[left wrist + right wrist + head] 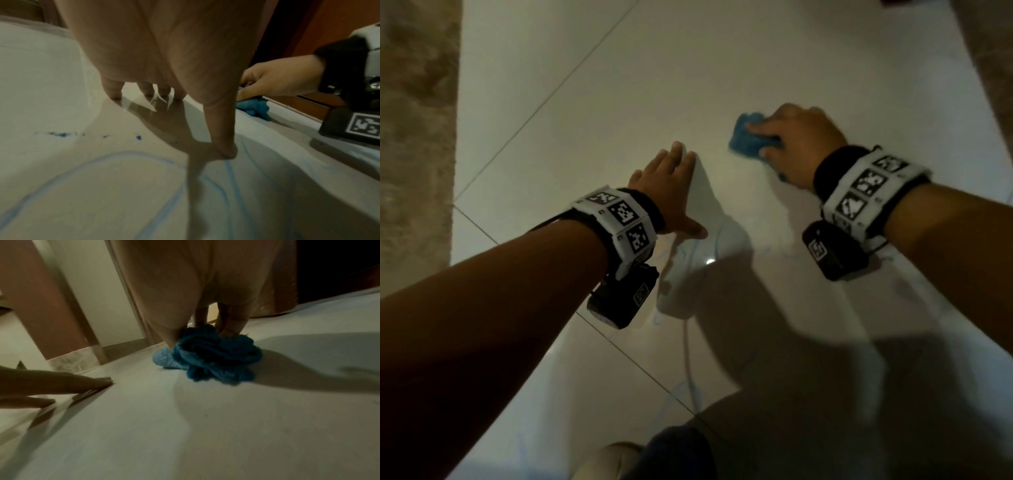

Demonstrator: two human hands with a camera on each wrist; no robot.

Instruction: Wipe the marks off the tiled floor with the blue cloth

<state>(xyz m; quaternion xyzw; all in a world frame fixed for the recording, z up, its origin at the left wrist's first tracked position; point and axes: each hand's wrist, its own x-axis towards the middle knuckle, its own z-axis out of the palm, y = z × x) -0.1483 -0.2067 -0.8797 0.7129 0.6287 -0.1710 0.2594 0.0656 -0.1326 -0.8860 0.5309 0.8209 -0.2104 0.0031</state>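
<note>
A crumpled blue cloth [748, 137] lies bunched on the pale tiled floor [619, 85]. My right hand [791, 140] grips it from above and presses it down; the cloth [213, 353] fills the space under my fingers in the right wrist view. My left hand [671, 185] rests flat on the floor to the left, fingers straight and spread, thumb [224, 146] planted on the tile. Faint blue line marks [102, 170] and small blue specks [61, 134] show on the floor near the left hand. The cloth [255, 107] appears beyond the thumb.
A brown fuzzy rug [414, 137] borders the floor on the left. Another rug edge [989, 85] sits at the upper right. Grout lines [544, 102] cross the tiles. A wooden door frame [51, 313] and skirting stand ahead. My knee [654, 455] is at the bottom.
</note>
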